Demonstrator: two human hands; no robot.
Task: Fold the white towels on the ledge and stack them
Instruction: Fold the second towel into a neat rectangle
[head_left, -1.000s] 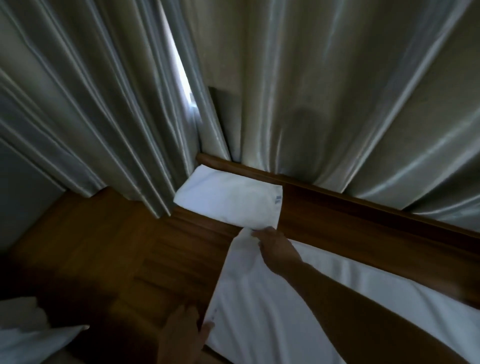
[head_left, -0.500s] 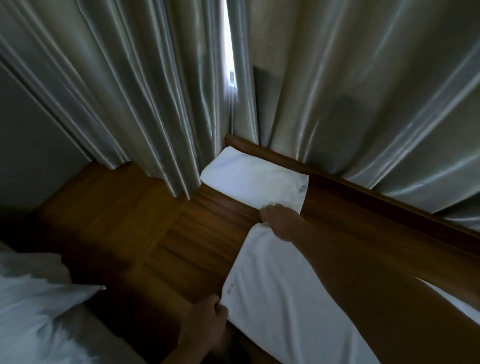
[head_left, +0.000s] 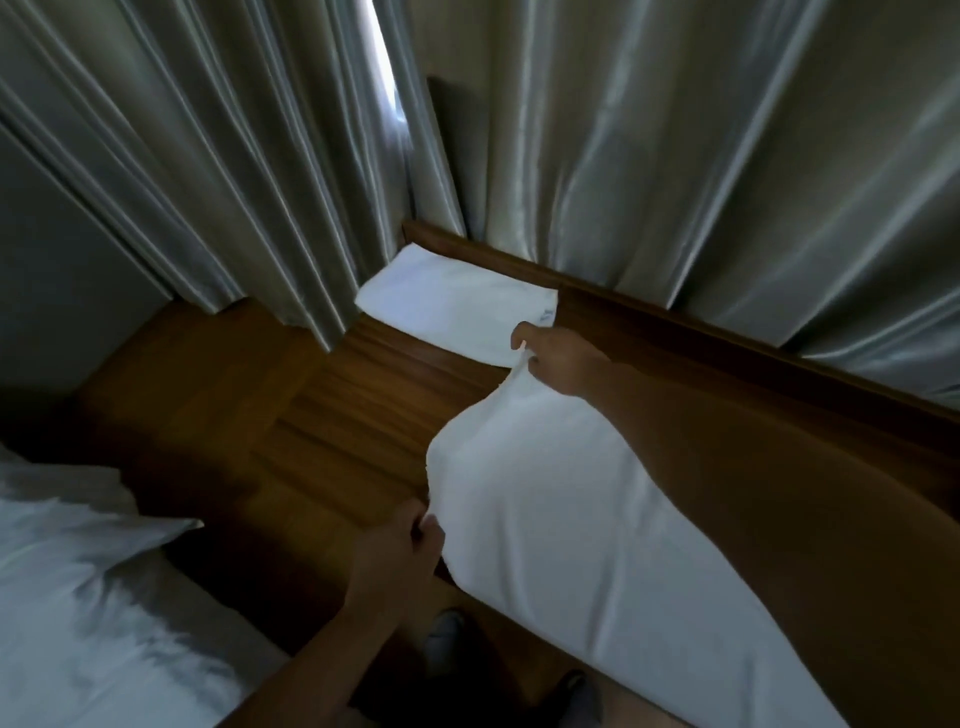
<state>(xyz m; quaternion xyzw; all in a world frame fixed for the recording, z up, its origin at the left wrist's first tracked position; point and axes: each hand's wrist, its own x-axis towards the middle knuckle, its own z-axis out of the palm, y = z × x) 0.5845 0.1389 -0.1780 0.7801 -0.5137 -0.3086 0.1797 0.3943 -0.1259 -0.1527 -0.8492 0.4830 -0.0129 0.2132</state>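
White towel (head_left: 561, 519) corners in both hands

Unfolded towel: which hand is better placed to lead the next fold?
Probably the right hand. It pinches the far corner of the unfolded towel, lifted, beside the folded towel. The left hand grips the near corner, low at the wooden ledge edge.
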